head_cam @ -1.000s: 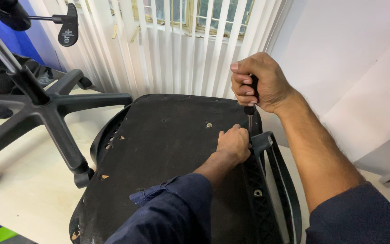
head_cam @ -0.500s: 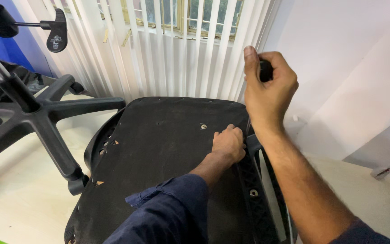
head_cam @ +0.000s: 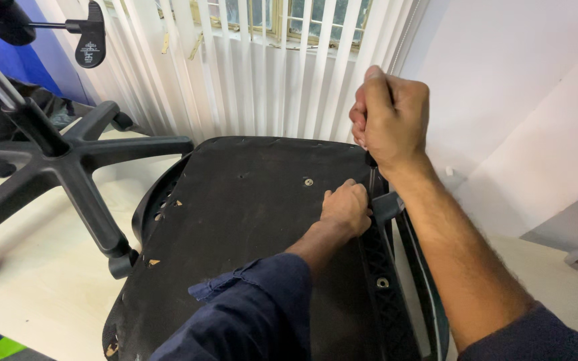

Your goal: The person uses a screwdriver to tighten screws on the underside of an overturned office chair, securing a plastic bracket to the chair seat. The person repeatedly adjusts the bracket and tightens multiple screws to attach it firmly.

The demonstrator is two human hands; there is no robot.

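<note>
Gripping screwdriver (head_cam: 372, 175) in right hand (head_cam: 391, 119), left hand (head_cam: 346, 208) steadying chair seat (head_cam: 249, 220)

The upturned seat base (head_cam: 249, 227) is matt black board, scuffed and chipped to pale wood. Its screws (head_cam: 308, 181) are shiny metal. The ribbed bracket (head_cam: 386, 281) looks like dull black plastic. The sleeve (head_cam: 249, 314) is navy cloth. The star base (head_cam: 68, 167) is smooth, semi-gloss plastic.
</note>
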